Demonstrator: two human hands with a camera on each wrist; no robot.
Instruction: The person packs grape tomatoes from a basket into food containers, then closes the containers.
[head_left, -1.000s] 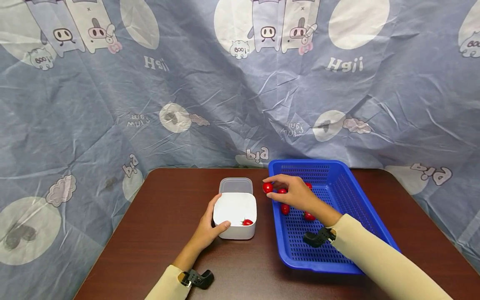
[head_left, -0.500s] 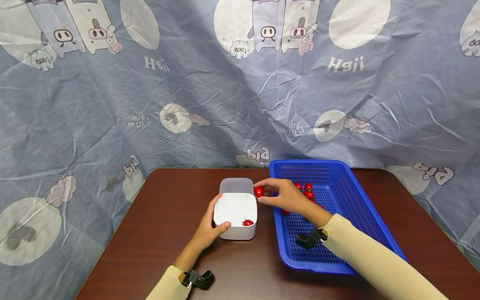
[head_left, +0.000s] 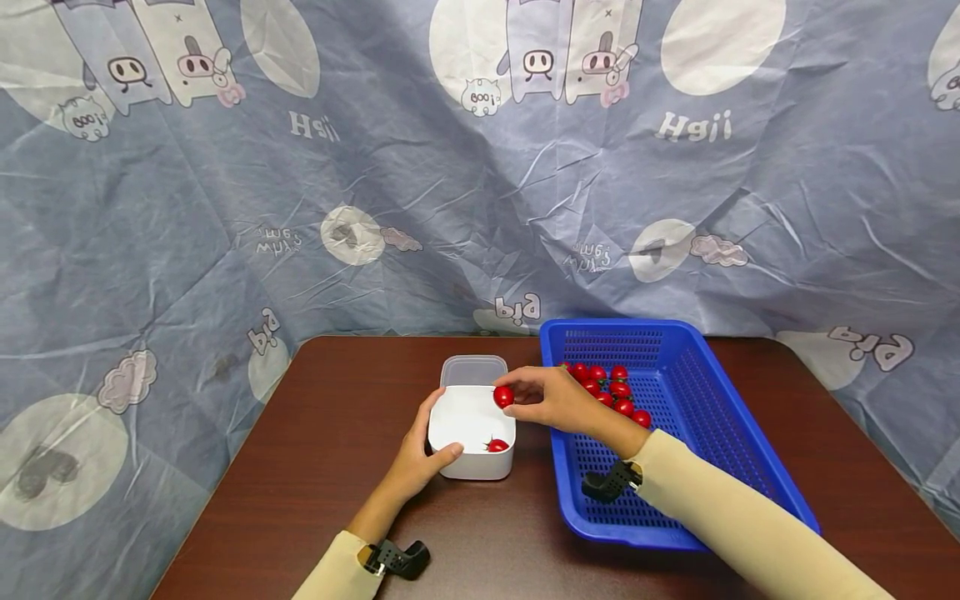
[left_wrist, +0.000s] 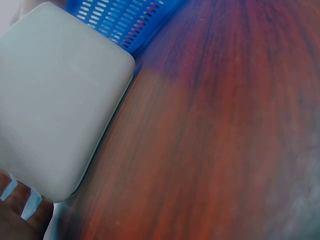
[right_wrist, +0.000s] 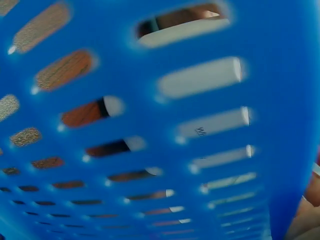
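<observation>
My right hand [head_left: 557,402] pinches a red cherry tomato [head_left: 503,397] between thumb and fingertips, over the right rim of a square white food container [head_left: 472,467]. The left hand [head_left: 411,458] grips the container's left side, with the thumb along its near edge. Inside, by the near wall, lies one cherry tomato [head_left: 497,446] with a green stem. In the left wrist view, the container's outer wall [left_wrist: 60,100] fills the left, with fingers [left_wrist: 30,210] beside its lower corner. The blue basket's slotted wall [right_wrist: 280,150] fills most of the right wrist view and hides the pinch.
Beneath the right forearm stands a blue plastic basket [head_left: 566,508] holding several cherry tomatoes [head_left: 620,389] in its left part. A translucent lid [head_left: 474,369] lies just behind the container. The brown table [head_left: 330,417] ends at a hanging printed cloth [head_left: 420,283].
My right hand has carried the cherry tomato leftward and slightly nearer, from over the basket's left edge to over the container's rim. The left hand stays on the container.
</observation>
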